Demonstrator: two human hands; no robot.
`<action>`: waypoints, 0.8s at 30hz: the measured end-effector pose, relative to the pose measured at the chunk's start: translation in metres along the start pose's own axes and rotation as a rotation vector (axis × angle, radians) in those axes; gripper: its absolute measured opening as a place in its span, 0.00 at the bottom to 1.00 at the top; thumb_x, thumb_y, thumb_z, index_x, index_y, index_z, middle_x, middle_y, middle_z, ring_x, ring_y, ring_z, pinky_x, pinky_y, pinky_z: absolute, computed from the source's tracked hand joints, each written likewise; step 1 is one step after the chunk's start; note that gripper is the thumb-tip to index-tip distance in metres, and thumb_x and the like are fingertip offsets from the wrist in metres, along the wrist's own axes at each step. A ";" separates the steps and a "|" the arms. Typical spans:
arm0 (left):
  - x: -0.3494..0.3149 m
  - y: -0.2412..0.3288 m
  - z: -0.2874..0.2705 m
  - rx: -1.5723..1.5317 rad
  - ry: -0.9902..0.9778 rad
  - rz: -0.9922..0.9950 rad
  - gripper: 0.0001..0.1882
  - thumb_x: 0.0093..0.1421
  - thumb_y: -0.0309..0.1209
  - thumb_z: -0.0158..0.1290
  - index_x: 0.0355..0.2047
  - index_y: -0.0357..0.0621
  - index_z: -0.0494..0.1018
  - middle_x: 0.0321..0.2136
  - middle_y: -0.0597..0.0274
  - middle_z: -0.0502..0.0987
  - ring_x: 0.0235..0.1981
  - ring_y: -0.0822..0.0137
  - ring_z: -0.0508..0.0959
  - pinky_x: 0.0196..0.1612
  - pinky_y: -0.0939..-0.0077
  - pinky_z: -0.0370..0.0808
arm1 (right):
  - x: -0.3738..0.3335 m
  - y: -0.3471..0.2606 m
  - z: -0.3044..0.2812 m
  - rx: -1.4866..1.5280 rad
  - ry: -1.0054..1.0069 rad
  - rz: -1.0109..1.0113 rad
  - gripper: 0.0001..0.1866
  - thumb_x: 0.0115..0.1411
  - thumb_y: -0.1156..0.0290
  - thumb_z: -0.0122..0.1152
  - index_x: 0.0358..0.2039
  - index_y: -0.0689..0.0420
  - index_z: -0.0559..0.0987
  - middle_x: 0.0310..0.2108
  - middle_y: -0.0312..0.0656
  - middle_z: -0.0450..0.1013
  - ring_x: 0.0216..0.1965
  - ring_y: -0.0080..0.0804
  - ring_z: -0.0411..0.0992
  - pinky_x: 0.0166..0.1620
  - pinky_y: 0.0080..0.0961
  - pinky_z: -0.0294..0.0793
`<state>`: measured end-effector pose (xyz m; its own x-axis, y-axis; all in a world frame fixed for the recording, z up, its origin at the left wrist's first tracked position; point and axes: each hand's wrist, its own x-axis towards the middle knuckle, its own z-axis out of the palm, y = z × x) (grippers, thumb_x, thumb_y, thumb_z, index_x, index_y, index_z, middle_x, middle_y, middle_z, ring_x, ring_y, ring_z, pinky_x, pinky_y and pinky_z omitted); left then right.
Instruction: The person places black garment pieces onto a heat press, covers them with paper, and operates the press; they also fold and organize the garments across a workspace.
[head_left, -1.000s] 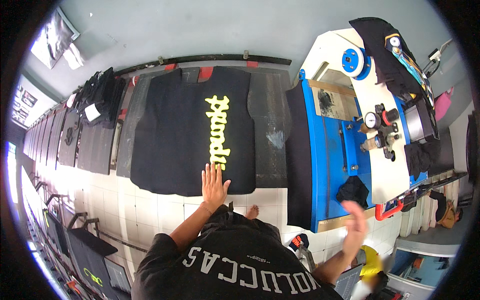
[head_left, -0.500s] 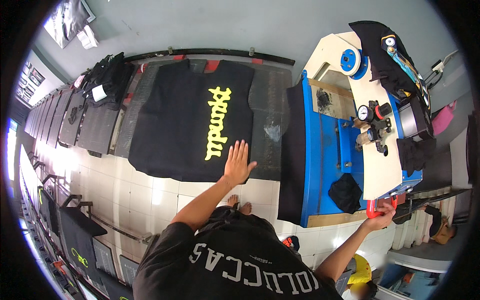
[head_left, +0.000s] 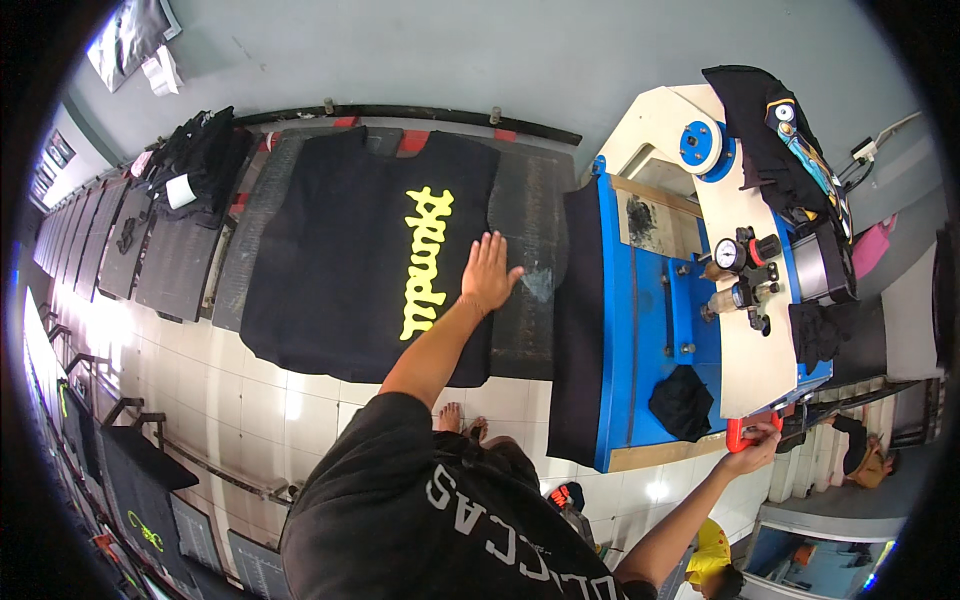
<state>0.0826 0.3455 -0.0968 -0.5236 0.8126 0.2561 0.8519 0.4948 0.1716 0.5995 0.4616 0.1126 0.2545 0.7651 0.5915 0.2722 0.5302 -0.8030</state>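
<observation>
The black shirt panel [head_left: 350,270] lies flat on the tabletop [head_left: 528,195] at 10 o'clock. Left grip [head_left: 488,274]: released, palm down at the panel's 3 o'clock edge. Right grip [head_left: 754,452]: grasping the red handle [head_left: 736,436] at 4 o'clock.

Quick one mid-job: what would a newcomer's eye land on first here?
The bright yellow lettering on the black shirt, left of centre. Next, the blue-and-cream machine on the right, with the right hand at the red handle by its near end.
</observation>
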 end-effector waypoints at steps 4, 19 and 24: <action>-0.084 0.032 -0.031 -0.060 0.006 0.172 0.36 0.67 0.51 0.36 0.62 0.29 0.58 0.63 0.42 0.59 0.66 0.47 0.55 0.68 0.55 0.50 | -0.002 0.007 0.001 0.005 0.064 -0.032 0.25 0.69 0.57 0.38 0.25 0.61 0.75 0.14 0.34 0.61 0.19 0.23 0.61 0.28 0.21 0.63; -0.086 -0.166 -0.068 -0.396 0.270 -0.256 0.07 0.56 0.22 0.53 0.36 0.37 0.74 0.36 0.49 0.73 0.41 0.48 0.73 0.47 0.60 0.70 | 0.000 0.005 0.004 0.037 0.076 -0.022 0.26 0.69 0.55 0.39 0.25 0.63 0.76 0.14 0.36 0.64 0.18 0.24 0.62 0.25 0.21 0.62; -0.087 -0.168 -0.057 -0.424 0.264 -0.223 0.06 0.57 0.20 0.51 0.36 0.37 0.73 0.36 0.48 0.73 0.41 0.48 0.72 0.47 0.59 0.69 | 0.003 0.008 0.002 0.056 0.099 -0.013 0.25 0.68 0.55 0.40 0.26 0.63 0.75 0.14 0.37 0.64 0.18 0.25 0.63 0.25 0.22 0.64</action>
<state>-0.0160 0.1743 -0.0932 -0.7227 0.5706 0.3901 0.6687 0.4345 0.6034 0.6007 0.4688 0.1075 0.3426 0.7199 0.6036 0.2246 0.5611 -0.7967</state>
